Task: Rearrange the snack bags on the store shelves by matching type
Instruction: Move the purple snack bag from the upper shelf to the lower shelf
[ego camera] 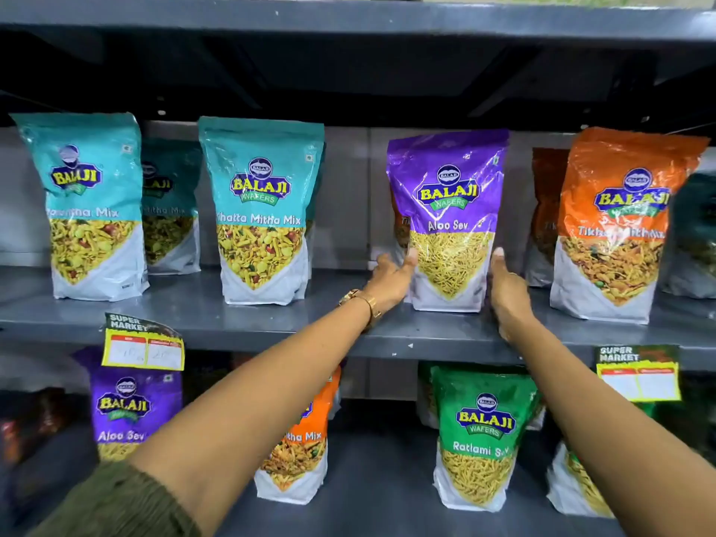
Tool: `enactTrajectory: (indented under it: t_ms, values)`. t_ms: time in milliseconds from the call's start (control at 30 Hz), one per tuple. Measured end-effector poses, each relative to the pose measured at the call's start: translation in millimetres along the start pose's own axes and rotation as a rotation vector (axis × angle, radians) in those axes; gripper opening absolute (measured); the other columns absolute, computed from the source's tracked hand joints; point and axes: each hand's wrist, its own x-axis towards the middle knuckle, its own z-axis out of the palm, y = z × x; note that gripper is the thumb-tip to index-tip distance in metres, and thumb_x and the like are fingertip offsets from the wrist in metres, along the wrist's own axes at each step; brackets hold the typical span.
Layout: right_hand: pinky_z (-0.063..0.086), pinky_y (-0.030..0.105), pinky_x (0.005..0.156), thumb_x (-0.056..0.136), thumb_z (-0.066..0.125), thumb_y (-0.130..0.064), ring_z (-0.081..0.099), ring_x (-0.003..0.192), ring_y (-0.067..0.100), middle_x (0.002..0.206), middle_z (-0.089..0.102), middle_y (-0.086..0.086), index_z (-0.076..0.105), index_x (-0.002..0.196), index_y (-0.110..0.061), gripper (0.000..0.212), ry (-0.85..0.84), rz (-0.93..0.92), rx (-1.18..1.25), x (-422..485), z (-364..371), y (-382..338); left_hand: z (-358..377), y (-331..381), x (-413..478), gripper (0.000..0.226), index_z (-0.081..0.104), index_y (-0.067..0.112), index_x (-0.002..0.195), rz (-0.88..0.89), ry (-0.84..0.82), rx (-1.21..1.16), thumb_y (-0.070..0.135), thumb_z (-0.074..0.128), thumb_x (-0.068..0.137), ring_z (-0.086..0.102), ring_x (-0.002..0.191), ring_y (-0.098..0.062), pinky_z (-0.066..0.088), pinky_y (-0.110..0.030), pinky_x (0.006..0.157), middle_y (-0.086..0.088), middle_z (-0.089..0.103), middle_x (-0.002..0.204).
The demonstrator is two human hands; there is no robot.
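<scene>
Both our hands flank the purple Aloo Sev bag (448,222) standing upright near the front edge of the upper shelf (271,323): our left hand (393,279) and right hand (507,292) press its lower sides, gripping it. Left of it stands a teal Khatta Mitha Mix bag (261,211); right, an orange Tikha Mitha Mix bag (616,226).

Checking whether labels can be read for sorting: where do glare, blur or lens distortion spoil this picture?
Head view: glare streaks the purple Aloo Sev bag between both hands; edge bags blur, like the leftmost teal bag; the shelf edge bows from wide-angle distortion.
</scene>
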Motion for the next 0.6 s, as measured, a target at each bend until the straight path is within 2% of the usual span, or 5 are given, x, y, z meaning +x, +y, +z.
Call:
enactTrajectory:
  t_ms: [133,200,367,467,600]
  values:
    - [0.037,0.036,0.075,0.093,0.034,-0.053,0.051,0.084,0.025,0.086,0.057,0.017,0.062,0.082,-0.005,0.057,-0.041,-0.053,-0.081,4.7,2.2,1.0,16.4,-8.5,3.8,0.076,0.010,0.005,0.147,0.026,-0.072,-0.050,0.054,0.034,0.094,0.037,0.138,-0.028,0.031,-0.031,0.108,-0.011,0.029,0.155]
    - [0.037,0.035,0.067,0.090,0.037,-0.056,0.051,0.081,0.025,0.082,0.057,0.014,0.059,0.083,-0.007,0.054,-0.112,-0.111,-0.139,9.4,5.0,7.7,22.2,-10.7,9.0,0.075,0.011,0.007,0.146,0.066,-0.112,-0.020,0.054,0.037,0.093,0.040,0.136,-0.030,0.033,-0.036,0.112,-0.009,0.030,0.154]
    - [0.048,0.039,0.077,0.070,0.053,-0.072,0.061,0.088,0.028,0.099,0.066,0.015,0.059,0.097,0.004,0.080,-0.196,-0.117,-0.099,16.3,2.4,18.7,20.5,-20.9,20.7,0.075,0.026,0.012,0.142,0.094,-0.072,-0.044,0.057,0.050,0.086,0.048,0.129,-0.025,0.039,-0.036,0.107,-0.006,0.046,0.145]
    - [0.050,0.043,0.079,0.069,0.057,-0.068,0.062,0.086,0.028,0.095,0.070,0.017,0.060,0.082,0.000,0.070,-0.212,-0.127,-0.064,8.5,-0.1,14.3,15.0,-27.3,21.5,0.077,0.039,0.012,0.136,0.070,-0.041,-0.124,0.057,0.061,0.078,0.053,0.126,-0.023,0.041,-0.041,0.109,-0.005,0.054,0.140]
    - [0.037,0.027,0.061,0.083,0.061,-0.047,0.051,0.064,0.013,0.065,0.056,0.000,0.051,0.059,-0.016,0.041,-0.203,-0.172,-0.038,-10.9,-6.9,4.0,10.2,-35.6,17.8,0.080,0.053,0.014,0.127,0.064,-0.044,-0.165,0.062,0.069,0.064,0.060,0.118,-0.022,0.045,-0.046,0.106,-0.004,0.064,0.129]
